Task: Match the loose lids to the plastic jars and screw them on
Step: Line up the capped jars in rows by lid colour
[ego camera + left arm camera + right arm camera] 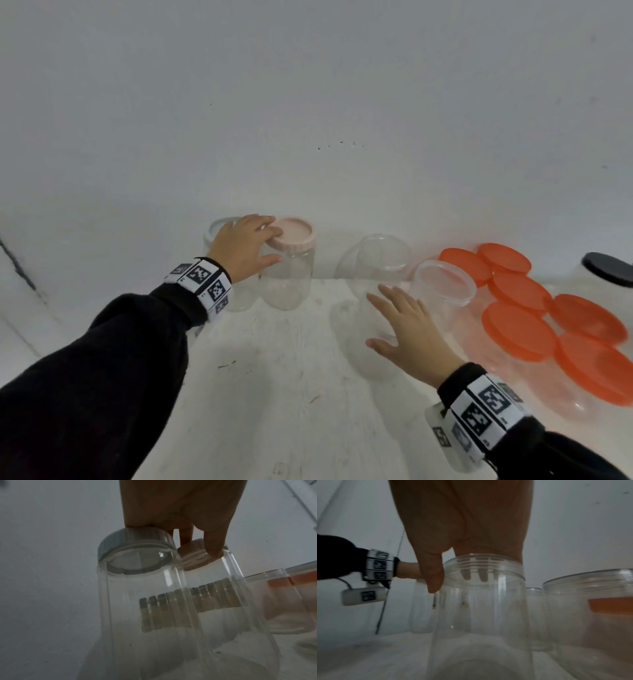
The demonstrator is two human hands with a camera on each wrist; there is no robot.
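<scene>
Two tall clear jars stand side by side at the back wall, one under a white lid and one under a pink lid. My left hand rests on the white lid, with its fingers reaching onto the pink lid and the thumb against that jar's side. My right hand lies flat over the mouth of an open clear jar. Its fingertips hang past the far rim and the thumb is outside the near rim.
A lidless jar leans against the wall and a wide lidless jar stands beside my right hand. Several orange lids sit on jars at the right. A black lid is at the far right edge of the white table.
</scene>
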